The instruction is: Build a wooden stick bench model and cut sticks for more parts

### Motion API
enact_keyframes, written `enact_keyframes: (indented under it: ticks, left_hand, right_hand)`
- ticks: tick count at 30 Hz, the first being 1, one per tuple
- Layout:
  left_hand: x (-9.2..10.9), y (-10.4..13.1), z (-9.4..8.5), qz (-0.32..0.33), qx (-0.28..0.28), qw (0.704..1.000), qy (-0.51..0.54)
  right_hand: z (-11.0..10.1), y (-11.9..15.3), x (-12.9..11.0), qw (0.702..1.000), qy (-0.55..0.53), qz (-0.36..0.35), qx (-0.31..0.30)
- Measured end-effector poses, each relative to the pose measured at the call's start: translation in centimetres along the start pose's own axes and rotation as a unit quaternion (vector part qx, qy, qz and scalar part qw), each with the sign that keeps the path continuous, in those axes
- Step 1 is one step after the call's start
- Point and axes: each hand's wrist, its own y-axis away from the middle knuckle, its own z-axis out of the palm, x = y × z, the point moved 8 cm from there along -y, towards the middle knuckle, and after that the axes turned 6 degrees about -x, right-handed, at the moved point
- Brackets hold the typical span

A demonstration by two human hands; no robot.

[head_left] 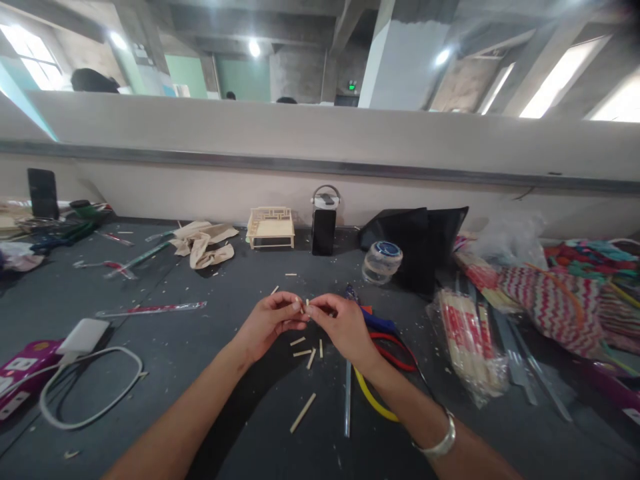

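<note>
Close together over the dark table, my left hand (277,315) and my right hand (343,325) each pinch a tiny piece of pale wooden stick between thumb and fingertips. The pieces are mostly covered by the fingers, and I cannot tell whether they touch. Below my hands lie several short cut wooden sticks (311,359) and one longer wooden stick (303,413). Under my right wrist are pliers with red handles (400,353), something with a yellow handle (373,399) and a metal rod or blade (347,400).
At the back stand a small wooden bench model (271,230), a phone (323,232) and a clear jar (382,263). Bagged sticks (467,340) and knitted cloth (555,300) lie right. A crumpled cloth (205,243), wrapped red-and-clear strips and a white charger (84,335) with cable are left.
</note>
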Motion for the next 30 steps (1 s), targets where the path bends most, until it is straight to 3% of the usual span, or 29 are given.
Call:
enact_keyframes:
  ticks: [12, 16, 20, 23, 26, 30]
  left_hand:
    - [-0.7, 0.2, 0.2, -0.027, -0.001, 1.0, -0.003]
    - [-1.3, 0.2, 0.6, -0.05, -0.04, 0.997, 0.032]
    - [-1.4, 0.3, 0.7, -0.062, -0.05, 0.996, 0.042]
    - [-1.2, 0.3, 0.8, -0.07, -0.055, 0.995, 0.043]
    - [-1.0, 0.2, 0.7, -0.064, -0.05, 0.996, 0.038]
    - [-0.9, -0.1, 0.2, -0.04, -0.016, 0.998, 0.048]
  right_hand:
    - [0.9, -0.3, 2.4, 0.987, -0.132, 0.086, -0.041]
    - [1.8, -0.1, 2.6, 0.966, -0.198, 0.121, -0.111]
    - [2.1, 0.0, 2.2, 0.962, -0.189, 0.121, -0.154]
    - [1.3, -0.2, 1.5, 0.984, -0.126, 0.078, -0.104]
    - [0.2, -0.1, 0.0, 1.0, 0.0, -0.008, -0.025]
    - [0.5, 0.7, -2.0, 0.979, 0.157, -0.132, 0.001]
